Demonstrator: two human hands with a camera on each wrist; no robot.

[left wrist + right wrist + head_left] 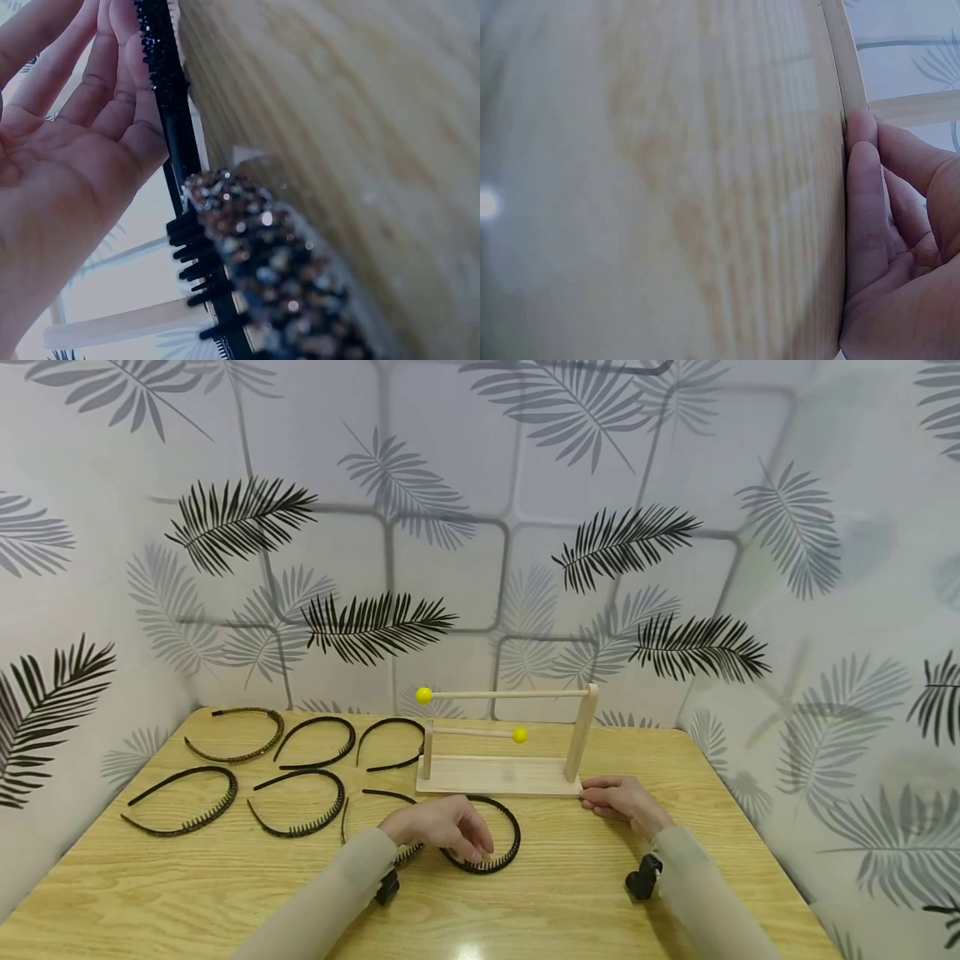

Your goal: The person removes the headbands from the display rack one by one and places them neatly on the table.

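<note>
A black toothed headband (517, 835) lies on the table in front of a wooden rack (498, 774). My left hand (446, 827) hovers over it, palm down, fingertips at its near edge. In the left wrist view the fingers (97, 82) curve loosely beside a black headband (176, 120). A headband covered in glittering stones (277, 270) fills the foreground there. Part of another headband (390, 793) is hidden under my left wrist. My right hand (626, 802) holds the front right corner of the rack's base; thumb and fingers (866, 195) meet its edge in the right wrist view.
The rack carries two horizontal dowels with yellow balls (424, 695) at their ends, one higher than the other. Several more headbands (341, 802) lie in two rows on the left of the wooden table (187, 893). A leaf-patterned cloth (450, 568) stands behind and on both sides.
</note>
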